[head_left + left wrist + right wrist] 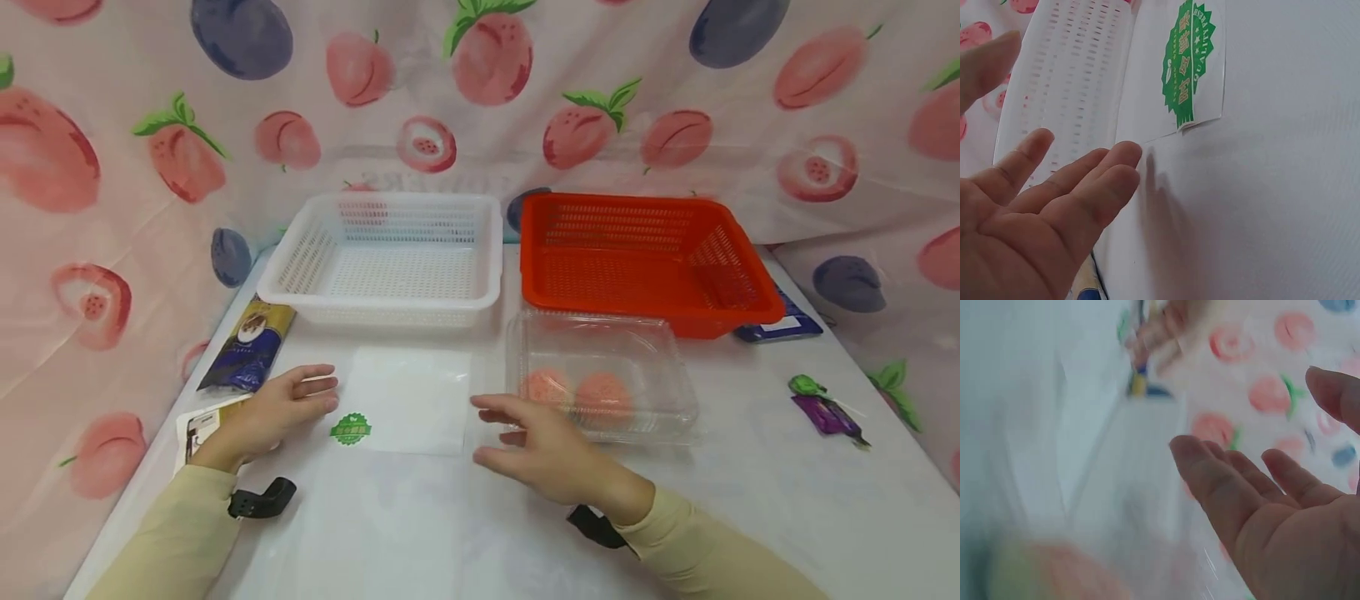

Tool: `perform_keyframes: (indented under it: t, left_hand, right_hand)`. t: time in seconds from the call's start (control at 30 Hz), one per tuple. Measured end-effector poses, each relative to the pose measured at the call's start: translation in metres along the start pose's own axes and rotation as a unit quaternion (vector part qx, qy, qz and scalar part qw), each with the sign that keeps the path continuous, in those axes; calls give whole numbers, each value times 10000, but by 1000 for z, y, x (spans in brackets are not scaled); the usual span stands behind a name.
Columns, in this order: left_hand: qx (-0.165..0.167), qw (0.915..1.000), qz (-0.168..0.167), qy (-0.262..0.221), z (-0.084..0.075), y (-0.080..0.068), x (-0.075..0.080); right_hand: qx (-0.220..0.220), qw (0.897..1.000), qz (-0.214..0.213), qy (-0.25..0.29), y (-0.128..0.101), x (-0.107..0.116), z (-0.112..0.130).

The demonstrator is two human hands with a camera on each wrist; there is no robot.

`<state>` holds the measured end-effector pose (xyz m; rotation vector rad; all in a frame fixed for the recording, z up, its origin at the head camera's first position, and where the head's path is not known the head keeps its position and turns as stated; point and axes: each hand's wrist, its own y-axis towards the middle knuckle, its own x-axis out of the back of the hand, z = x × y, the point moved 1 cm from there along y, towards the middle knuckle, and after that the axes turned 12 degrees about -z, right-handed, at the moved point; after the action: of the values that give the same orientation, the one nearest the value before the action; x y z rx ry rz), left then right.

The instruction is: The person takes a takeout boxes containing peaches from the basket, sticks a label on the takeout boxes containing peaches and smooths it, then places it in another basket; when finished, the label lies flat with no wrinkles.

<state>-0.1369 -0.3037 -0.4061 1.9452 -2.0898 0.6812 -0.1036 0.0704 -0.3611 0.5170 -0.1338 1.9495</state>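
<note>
A flat white sheet or bag with a green printed badge (351, 428) lies between my hands in the head view; its exact kind I cannot tell. My left hand (273, 412) hovers at its left edge, fingers extended and holding nothing. To the sheet's right is my right hand (551, 454), likewise spread and without anything in it. Close beyond the right hand stands a clear plastic clamshell box (645, 367) with two round orange-pink items (603, 400) inside. In the left wrist view the green badge (1186, 69) shows ahead of the left fingertips.
Behind stand a white basket (378, 304) and a red basket (645, 312). A blue and gold packet (251, 343) and a white card-like item (197, 429) lie at left. To the right are a small purple packet (825, 414) and a blue packet (787, 321) beside the red basket.
</note>
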Motion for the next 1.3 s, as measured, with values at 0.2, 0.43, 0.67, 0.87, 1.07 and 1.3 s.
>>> perform_keyframes:
  t: [0.2, 0.43, 0.67, 0.87, 1.07, 1.3]
  left_hand:
    - [32, 9996, 286, -14, -4, 0, -2]
    - [-44, 9991, 404, 86, -7, 1, -2]
    - [15, 9984, 477, 289, -8, 3, -1]
    - [90, 9981, 404, 454, -7, 5, 1]
    - [247, 9982, 486, 234, -9, 6, -1]
    - [540, 9978, 372, 130, -5, 10, -4]
  right_hand:
    - [-91, 9983, 484, -298, 8, -34, -10]
    - [-237, 9908, 624, -1177, 17, -50, -24]
    - [-484, 9848, 734, -1496, 20, -54, -29]
    - [-615, 9820, 834, -1577, 21, -56, -28]
    - [-602, 9805, 857, -1664, 21, -56, -27]
    - [-667, 9812, 825, -1610, 21, -58, -29]
